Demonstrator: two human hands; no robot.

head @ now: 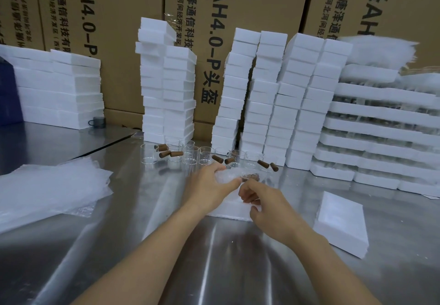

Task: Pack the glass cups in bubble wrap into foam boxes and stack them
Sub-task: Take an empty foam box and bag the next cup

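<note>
Steel table [214, 257] with glass cups [148, 153], foam boxes [166, 90] (stacked), bubble wrap sheets [47, 190]

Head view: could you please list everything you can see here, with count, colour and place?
wrapped cup: one, clear glass in white bubble wrap, brown handle, above the foam box
glass cups: about ten, clear with brown handles, in a row behind the hands
bubble wrap sheets: one pile, translucent white, table left
foam box: one, white, under the hands
foam piece: one, white, table right
foam box stacks: several columns, white, behind the cups and at left
foam trays: one stack, white, far right, glassware between
cartons: several, brown, at the back
mug: one, grey, far left
table: one, steel
left hand: grips the wrapped cup
right hand: fingers curled beside the wrap; grip unclear
</note>
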